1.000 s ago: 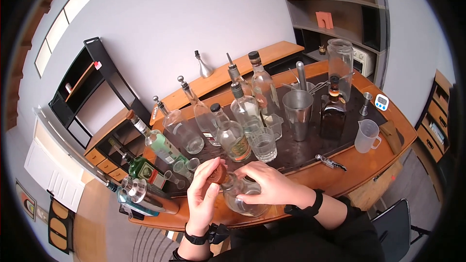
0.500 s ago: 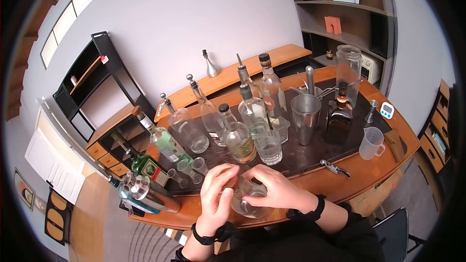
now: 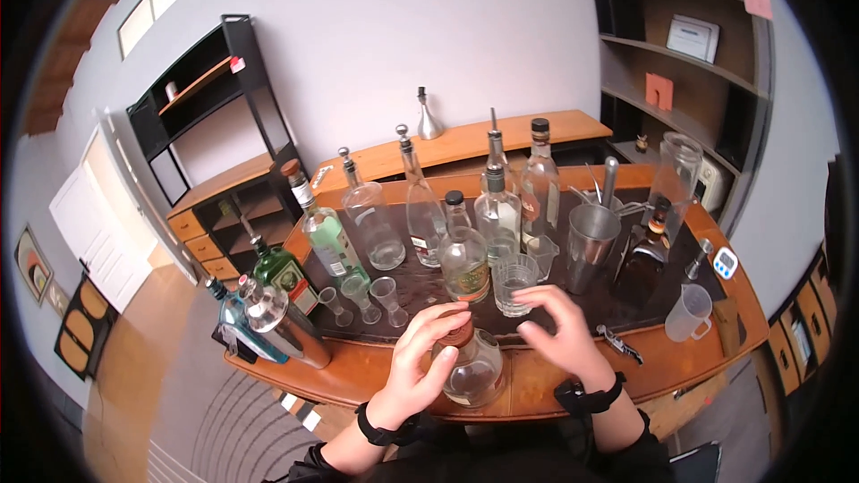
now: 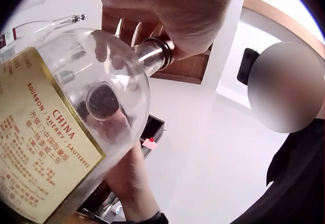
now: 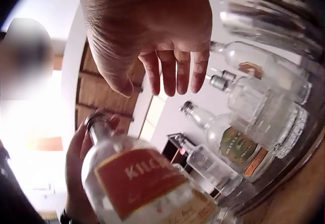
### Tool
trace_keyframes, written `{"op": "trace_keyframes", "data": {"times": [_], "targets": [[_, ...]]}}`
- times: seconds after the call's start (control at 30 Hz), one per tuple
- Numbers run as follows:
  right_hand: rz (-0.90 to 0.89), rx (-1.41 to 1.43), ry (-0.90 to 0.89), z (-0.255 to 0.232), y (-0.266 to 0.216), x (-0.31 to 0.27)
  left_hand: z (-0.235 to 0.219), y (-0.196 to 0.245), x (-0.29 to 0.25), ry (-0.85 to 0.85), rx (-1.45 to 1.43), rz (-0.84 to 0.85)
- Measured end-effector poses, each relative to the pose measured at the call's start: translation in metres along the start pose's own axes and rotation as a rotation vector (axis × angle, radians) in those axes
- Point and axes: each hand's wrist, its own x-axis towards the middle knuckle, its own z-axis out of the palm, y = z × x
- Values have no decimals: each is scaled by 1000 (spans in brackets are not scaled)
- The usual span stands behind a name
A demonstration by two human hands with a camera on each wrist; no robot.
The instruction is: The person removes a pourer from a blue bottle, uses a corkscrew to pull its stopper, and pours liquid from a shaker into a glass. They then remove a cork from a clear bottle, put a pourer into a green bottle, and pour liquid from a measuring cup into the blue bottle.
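Observation:
A round clear glass bottle with a brown stopper stands at the table's near edge. My left hand holds the stopper at the top, its fingers curled over it. In the left wrist view, the bottle's cream label faces the camera, with the left hand at the neck. The right wrist view shows the bottle's red label. My right hand is raised to the bottle's right, apart from it, fingers extended and holding nothing. A ridged drinking glass stands just beyond that hand.
Several bottles line the dark mat, among them a green-labelled one. Small glasses and a metal shaker stand at left. To the right are a mixing tin, a corkscrew, a plastic jug and a timer.
My right hand has let go of the bottle and moved off to the right. The left hand stays on the stopper. The head view has turned, shifting the scene rightward.

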Motion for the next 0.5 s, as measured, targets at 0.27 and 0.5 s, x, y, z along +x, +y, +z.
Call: {"op": "trace_keyframes", "data": {"times": [0.27,0.5], "targets": [[420,333,74,-26,58,-26,-8,4,-9,-122,-22,-93],[454,422,113,-27,61,-32,-12,-14,-16,-254,-164,-411]]}}
